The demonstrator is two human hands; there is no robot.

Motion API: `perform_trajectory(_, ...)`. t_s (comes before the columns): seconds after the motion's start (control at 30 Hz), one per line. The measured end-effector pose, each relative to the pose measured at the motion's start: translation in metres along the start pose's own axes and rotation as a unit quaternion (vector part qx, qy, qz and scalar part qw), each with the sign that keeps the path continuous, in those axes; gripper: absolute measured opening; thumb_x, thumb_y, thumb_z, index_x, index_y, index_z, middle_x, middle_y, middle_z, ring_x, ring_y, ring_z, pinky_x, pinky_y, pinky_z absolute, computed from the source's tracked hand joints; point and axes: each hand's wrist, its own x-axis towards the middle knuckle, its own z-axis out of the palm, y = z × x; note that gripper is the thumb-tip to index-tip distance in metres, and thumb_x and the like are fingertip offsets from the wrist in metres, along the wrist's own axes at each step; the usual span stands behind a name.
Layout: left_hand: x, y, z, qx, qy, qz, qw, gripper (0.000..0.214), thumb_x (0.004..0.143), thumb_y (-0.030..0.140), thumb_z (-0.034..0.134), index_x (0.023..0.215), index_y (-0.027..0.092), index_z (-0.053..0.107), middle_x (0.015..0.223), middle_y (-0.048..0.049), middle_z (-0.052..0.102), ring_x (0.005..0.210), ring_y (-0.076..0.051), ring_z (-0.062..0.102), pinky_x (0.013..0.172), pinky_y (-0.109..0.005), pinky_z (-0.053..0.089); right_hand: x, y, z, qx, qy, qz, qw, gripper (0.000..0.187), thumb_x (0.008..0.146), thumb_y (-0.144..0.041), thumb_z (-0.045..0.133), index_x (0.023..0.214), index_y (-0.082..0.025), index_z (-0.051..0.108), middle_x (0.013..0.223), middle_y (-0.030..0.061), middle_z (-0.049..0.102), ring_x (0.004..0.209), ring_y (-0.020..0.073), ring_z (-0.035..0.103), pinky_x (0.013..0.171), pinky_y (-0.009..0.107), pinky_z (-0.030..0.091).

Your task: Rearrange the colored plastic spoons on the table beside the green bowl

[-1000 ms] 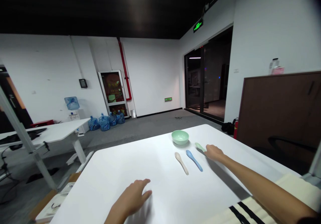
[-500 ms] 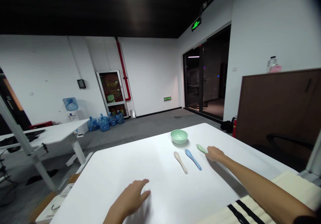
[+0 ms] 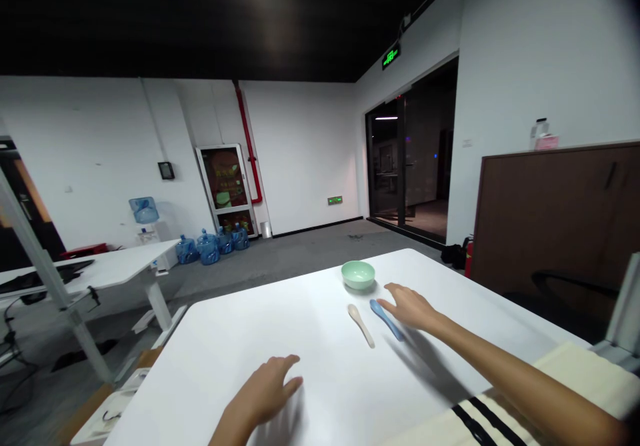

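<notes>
My right hand point(image 3: 413, 307) reaches across the white table point(image 3: 225, 339), fingers stretched out toward a mint-green bowl point(image 3: 358, 275). It hovers just over the right end of a blue spoon point(image 3: 384, 317). Left of the blue spoon lies a beige spoon point(image 3: 361, 325). No green spoon shows; the spot where one lay is covered by my right hand. My left hand point(image 3: 270, 389) rests flat on the table near its front edge, fingers apart, holding nothing.
A striped cream cloth point(image 3: 505, 413) lies at the table's front right. A dark wooden cabinet point(image 3: 555, 213) and a black chair point(image 3: 565, 293) stand to the right. Another white desk point(image 3: 100, 266) and several blue water jugs point(image 3: 207, 245) are at the left.
My right hand has moved left from the green spoon's handle to above the blue spoon, and the green spoon has gone out of sight under it. My left hand stays put.
</notes>
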Motion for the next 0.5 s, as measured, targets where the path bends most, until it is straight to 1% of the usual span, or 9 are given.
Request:
perform_trajectory(0.1,-0.001,-0.002,0.000,-0.002,0.009,0.005,1.000,0.056,0.087,0.056,0.041,0.136,0.030,0.049,0.134,-0.0072,0.057,0.121,-0.027,0.053,0.101,-0.041,0.039,-0.017,-0.014,0.006,0.024,0.004,-0.034,0.999,0.056,0.089,-0.058,0.039,0.128,-0.020,0.054,0.127,0.0130,0.060,0.112,0.0276,0.057,0.088,0.033,0.041)
perform_trajectory(0.23,0.000,-0.006,0.002,-0.009,0.016,0.006,1.000,0.058,0.086,0.059,0.042,0.136,0.030,0.049,0.133,-0.0065,0.058,0.120,-0.028,0.053,0.101,-0.040,0.040,-0.028,-0.018,0.017,0.033,-0.017,-0.061,0.997,0.051,0.091,-0.055,0.039,0.124,-0.021,0.055,0.118,0.0116,0.064,0.104,0.0261,0.059,0.084,0.032,0.041)
perform_trajectory(0.37,0.001,-0.007,0.002,-0.007,0.016,0.005,1.000,0.058,0.086,0.059,0.041,0.136,0.031,0.048,0.134,-0.0069,0.057,0.121,-0.027,0.053,0.101,-0.040,0.040,-0.029,-0.020,0.019,0.019,-0.025,-0.066,0.997,0.045,0.092,-0.053,0.039,0.117,-0.021,0.056,0.113,0.0111,0.065,0.098,0.0247,0.061,0.078,0.030,0.040)
perform_trajectory(0.43,0.001,-0.005,0.001,-0.003,0.018,0.006,1.000,0.057,0.087,0.058,0.041,0.136,0.031,0.048,0.133,-0.0069,0.057,0.121,-0.027,0.053,0.101,-0.040,0.040,-0.026,-0.024,0.018,0.000,-0.029,-0.059,0.998,0.041,0.092,-0.051,0.038,0.109,-0.020,0.058,0.105,0.0113,0.067,0.093,0.0244,0.062,0.074,0.030,0.040)
perform_trajectory(0.5,0.000,-0.004,0.001,-0.001,0.017,0.007,1.000,0.056,0.087,0.057,0.040,0.136,0.031,0.048,0.133,-0.0068,0.057,0.121,-0.027,0.053,0.101,-0.040,0.040,-0.020,-0.030,0.018,-0.027,-0.048,-0.047,0.997,0.039,0.092,-0.049,0.038,0.101,-0.018,0.060,0.098,0.0119,0.068,0.089,0.0249,0.063,0.071,0.030,0.040)
